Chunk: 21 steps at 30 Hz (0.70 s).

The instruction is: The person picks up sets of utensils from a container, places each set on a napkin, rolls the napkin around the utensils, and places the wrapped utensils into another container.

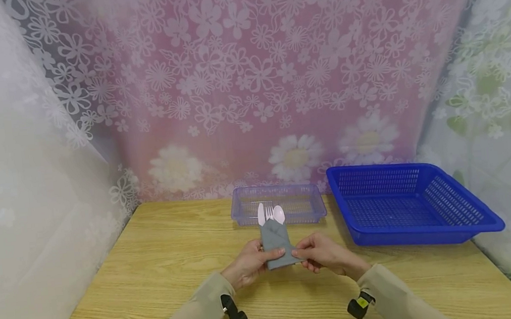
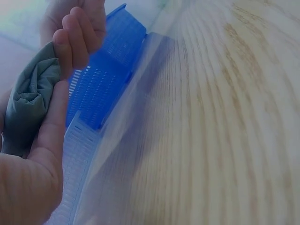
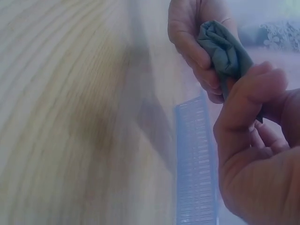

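Observation:
A grey cloth napkin (image 1: 273, 236) is folded into a pouch above the table, in the middle of the head view. From its top stick out a pale pink knife (image 1: 261, 213), fork (image 1: 269, 212) and spoon (image 1: 279, 214), side by side. My left hand (image 1: 248, 265) grips the pouch from the left, thumb across its front. On the other side, my right hand (image 1: 328, 255) pinches the lower right corner, which is drawn out to a point. Both wrist views show the napkin's bunched lower end (image 2: 30, 103) (image 3: 227, 54) between the hands; the cutlery is hidden there.
Behind the pouch stands a see-through purple basket (image 1: 302, 205) at the table's back edge. A larger blue basket (image 1: 417, 235) sits to its right, near the right edge. Floral curtains (image 1: 248, 79) hang behind and at both sides of the wooden table (image 1: 167, 248).

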Each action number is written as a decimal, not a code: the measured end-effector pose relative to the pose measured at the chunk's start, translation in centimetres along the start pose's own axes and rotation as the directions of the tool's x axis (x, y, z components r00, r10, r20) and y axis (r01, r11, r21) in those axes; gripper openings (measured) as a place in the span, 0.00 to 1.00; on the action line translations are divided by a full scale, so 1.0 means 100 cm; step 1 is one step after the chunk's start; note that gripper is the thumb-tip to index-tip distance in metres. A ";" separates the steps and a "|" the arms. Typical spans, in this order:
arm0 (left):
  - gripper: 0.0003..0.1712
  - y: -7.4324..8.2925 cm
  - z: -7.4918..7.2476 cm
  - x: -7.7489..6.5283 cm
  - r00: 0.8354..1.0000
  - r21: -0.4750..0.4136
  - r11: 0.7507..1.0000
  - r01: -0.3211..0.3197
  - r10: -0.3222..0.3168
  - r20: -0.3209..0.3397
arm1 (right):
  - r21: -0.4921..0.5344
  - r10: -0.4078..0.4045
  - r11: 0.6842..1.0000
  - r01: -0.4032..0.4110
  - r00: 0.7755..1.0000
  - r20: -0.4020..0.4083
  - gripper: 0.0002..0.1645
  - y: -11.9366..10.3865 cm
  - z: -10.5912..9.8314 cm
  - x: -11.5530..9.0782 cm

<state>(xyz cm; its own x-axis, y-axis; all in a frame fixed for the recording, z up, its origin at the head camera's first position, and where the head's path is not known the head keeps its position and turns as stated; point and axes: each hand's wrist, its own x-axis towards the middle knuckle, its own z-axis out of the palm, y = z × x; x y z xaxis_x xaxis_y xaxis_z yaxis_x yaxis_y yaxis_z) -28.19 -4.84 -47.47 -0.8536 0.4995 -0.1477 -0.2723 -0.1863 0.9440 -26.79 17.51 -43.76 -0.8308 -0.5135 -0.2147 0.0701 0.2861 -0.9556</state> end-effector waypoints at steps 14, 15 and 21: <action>0.29 -0.002 0.002 0.001 1.000 -0.044 0.999 -0.022 0.021 -0.016 | 0.009 -0.003 1.000 0.003 0.998 -0.070 0.17 0.008 0.006 -0.001; 0.29 -0.002 0.002 0.000 1.000 -0.045 0.999 -0.022 0.021 -0.017 | -0.005 -0.009 1.000 0.008 0.996 -0.086 0.17 0.008 0.008 -0.001; 0.29 -0.001 0.002 -0.001 1.000 -0.038 0.999 -0.011 0.010 -0.020 | -0.004 -0.042 0.999 0.042 0.993 -0.109 0.16 0.007 0.011 -0.003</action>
<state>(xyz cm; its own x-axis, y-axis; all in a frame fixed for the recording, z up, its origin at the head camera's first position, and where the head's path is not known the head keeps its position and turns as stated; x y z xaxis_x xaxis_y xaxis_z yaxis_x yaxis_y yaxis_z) -27.99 -4.68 -47.54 -0.8651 0.4805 -0.1440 -0.2797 -0.2239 0.9336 -25.85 17.01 -44.60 -0.8884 -0.4335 -0.1510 0.0329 0.2679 -0.9629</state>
